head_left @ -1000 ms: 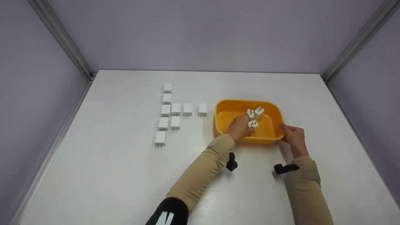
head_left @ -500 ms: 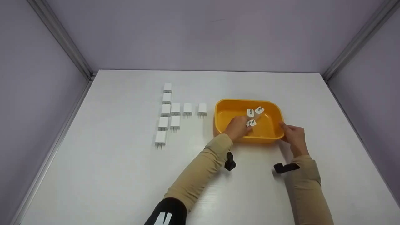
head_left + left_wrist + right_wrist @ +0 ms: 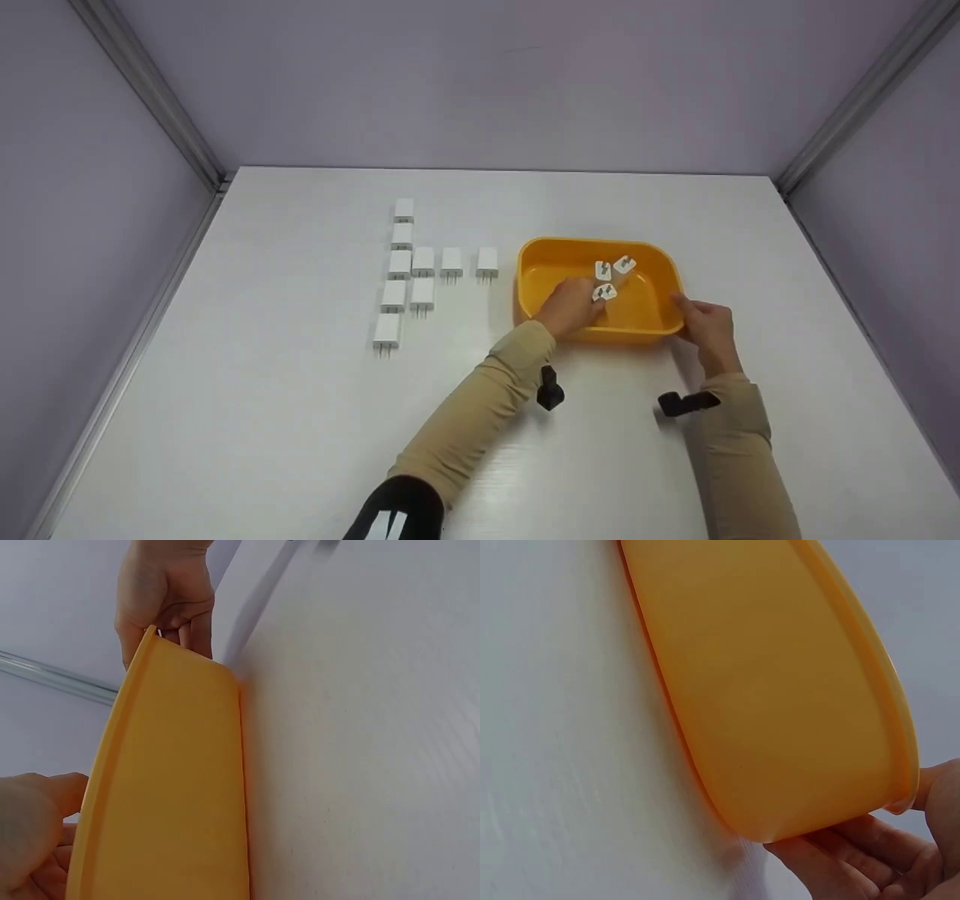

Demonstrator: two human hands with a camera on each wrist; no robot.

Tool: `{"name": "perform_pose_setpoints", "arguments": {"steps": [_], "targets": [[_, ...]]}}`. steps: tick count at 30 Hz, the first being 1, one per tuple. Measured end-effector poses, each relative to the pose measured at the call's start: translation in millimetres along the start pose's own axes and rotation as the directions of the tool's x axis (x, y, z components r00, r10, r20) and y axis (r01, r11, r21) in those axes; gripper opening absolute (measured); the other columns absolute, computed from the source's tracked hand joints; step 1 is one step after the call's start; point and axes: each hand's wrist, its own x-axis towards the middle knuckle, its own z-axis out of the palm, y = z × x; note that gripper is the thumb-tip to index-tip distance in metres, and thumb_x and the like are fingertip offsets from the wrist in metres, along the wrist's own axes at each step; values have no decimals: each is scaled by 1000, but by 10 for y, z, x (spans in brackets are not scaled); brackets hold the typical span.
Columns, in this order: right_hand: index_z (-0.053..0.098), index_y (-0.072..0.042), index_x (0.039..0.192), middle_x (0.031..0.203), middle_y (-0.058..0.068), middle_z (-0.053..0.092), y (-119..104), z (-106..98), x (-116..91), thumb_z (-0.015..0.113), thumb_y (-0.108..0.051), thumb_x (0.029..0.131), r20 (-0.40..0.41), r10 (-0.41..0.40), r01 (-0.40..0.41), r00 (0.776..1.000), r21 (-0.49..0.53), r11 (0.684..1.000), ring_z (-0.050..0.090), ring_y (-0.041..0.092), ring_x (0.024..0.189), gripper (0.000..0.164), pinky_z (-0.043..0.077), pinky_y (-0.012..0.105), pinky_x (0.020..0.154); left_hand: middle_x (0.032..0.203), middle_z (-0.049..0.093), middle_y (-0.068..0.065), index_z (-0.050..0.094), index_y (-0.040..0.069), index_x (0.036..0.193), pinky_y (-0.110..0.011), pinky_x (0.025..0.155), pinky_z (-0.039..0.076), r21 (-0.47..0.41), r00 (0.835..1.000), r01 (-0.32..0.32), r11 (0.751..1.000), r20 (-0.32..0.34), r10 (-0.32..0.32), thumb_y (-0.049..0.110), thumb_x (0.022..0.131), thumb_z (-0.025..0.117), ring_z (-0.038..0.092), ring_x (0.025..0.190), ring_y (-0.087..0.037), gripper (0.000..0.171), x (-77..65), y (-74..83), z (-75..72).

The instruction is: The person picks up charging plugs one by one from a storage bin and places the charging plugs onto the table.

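Observation:
A yellow plastic box (image 3: 540,281) stands on the white table, with three white phone chargers in it, prongs facing up. My left hand (image 3: 568,306) reaches over the near rim and pinches the nearest charger (image 3: 604,292) between thumb and fingers. Just beyond it stand a second charger (image 3: 603,271) and a third charger (image 3: 624,265). My right hand (image 3: 709,334) grips the box's right near corner, thumb on the rim, fingers under it in the right wrist view. In the left wrist view the box wall (image 3: 165,787) hides what the left hand (image 3: 30,836) holds.
Left of the box, several white chargers lie on the table with prongs toward me, including a column (image 3: 399,265) and a lone charger (image 3: 487,261) nearest the box. Grey-lilac walls (image 3: 480,82) enclose the table at the back and both sides.
My left hand has shifted slightly left inside the box, and the nearest charger has moved a little and turned with it. The right hand and the box have stayed put.

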Motion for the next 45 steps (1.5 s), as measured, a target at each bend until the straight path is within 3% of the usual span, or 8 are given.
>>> {"name": "perform_pose_setpoints", "arguments": {"steps": [8, 15, 22, 28, 34, 37, 41, 45], "targets": [[48, 1, 138, 113, 3, 62, -2, 3, -4, 55, -55, 90, 6, 5, -5, 1000, -1, 1000, 63, -3, 74, 74, 54, 10, 71, 108, 71, -6, 62, 5, 122, -15, 74, 50, -25, 999, -31, 999, -14, 31, 17, 97, 57, 57, 80, -12, 29, -65, 11, -50], [48, 4, 138, 113, 4, 63, 15, -9, -7, 56, -55, 89, 10, -37, 37, 999, 2, 999, 64, -5, 73, 77, 56, 10, 71, 114, 72, -7, 64, 4, 120, -21, 84, 54, 46, 994, -85, 995, -72, 89, 17, 96, 58, 61, 86, -12, 28, -116, 0, -117], [43, 1, 142, 112, -1, 59, 6, -37, -14, 53, -62, 88, 57, 9, -8, 998, -17, 1000, 60, -4, 79, 83, 53, 8, 73, 115, 71, -9, 64, 2, 120, -22, 83, 56, 52, 988, -116, 992, -96, 121, 15, 96, 58, 65, 89, -15, 29, -177, -56, -220], [38, -1, 146, 145, 15, 46, -4, -35, -55, 48, -61, 91, 88, 15, -13, 996, -21, 1000, 57, 1, 95, 81, 51, 7, 77, 113, 71, -9, 64, 2, 118, -23, 86, 56, 48, 984, -120, 992, -128, 125, 15, 95, 59, 66, 94, -16, 27, -227, -140, -288], [38, -3, 146, 151, 17, 41, -21, 9, -84, 42, -53, 97, 77, 7, -4, 997, -41, 999, 55, 13, 115, 71, 52, 17, 97, 114, 71, -10, 64, 1, 119, -26, 89, 56, -3, 981, -116, 993, -160, 114, 13, 94, 59, 65, 95, -18, 28, -296, -220, -346], [38, -2, 146, 150, 18, 42, -29, 32, -90, 41, -47, 99, 53, 5, -2, 999, -52, 999, 54, 17, 119, 65, 51, 21, 102, 115, 71, -10, 63, 1, 120, -26, 91, 56, -22, 978, -122, 992, -175, 117, 14, 95, 59, 65, 97, -18, 29, -345, -258, -373], [44, 0, 142, 146, 19, 46, -40, 52, -127, 45, -39, 99, -30, -62, 60, 998, -46, 997, 56, 16, 115, 58, 54, 9, 84, 118, 70, -12, 63, 1, 121, -28, 93, 56, -35, 965, -158, 987, -219, 147, 13, 94, 60, 67, 105, -19, 29, -418, -314, -402], [52, 2, 135, 136, 22, 55, -84, 57, -198, 52, -31, 97, -186, -204, 191, 961, -87, 978, 60, 4, 93, 50, 48, 0, 71, 119, 69, -14, 62, 0, 122, -31, 95, 56, -51, 954, -179, 983, -255, 161, 13, 94, 60, 67, 110, -22, 31, -497, -324, -440]]}}
